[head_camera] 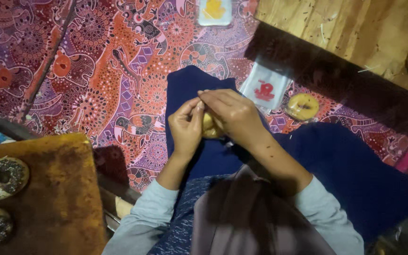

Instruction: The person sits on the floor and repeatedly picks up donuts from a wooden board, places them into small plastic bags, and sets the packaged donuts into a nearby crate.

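Note:
My left hand (pixel 186 126) and my right hand (pixel 232 117) are pressed together over my lap, both closed around a pale yellow ring doughnut (pixel 208 127) that shows between the palms. Their fingertips meet above it; any wrapper on it is hidden by the fingers. I sit on a patterned red and purple cloth (pixel 109 71) with dark blue trouser legs (pixel 345 165) stretched out beneath the hands.
A clear plastic bag with a red mark (pixel 265 87) and a wrapped yellow doughnut (pixel 302 106) lie to the right. Another packet (pixel 215 12) lies at the top. A wooden board (pixel 57 189) at left bears dark sprinkled doughnuts (pixel 3 175). A wooden table (pixel 345 28) stands at upper right.

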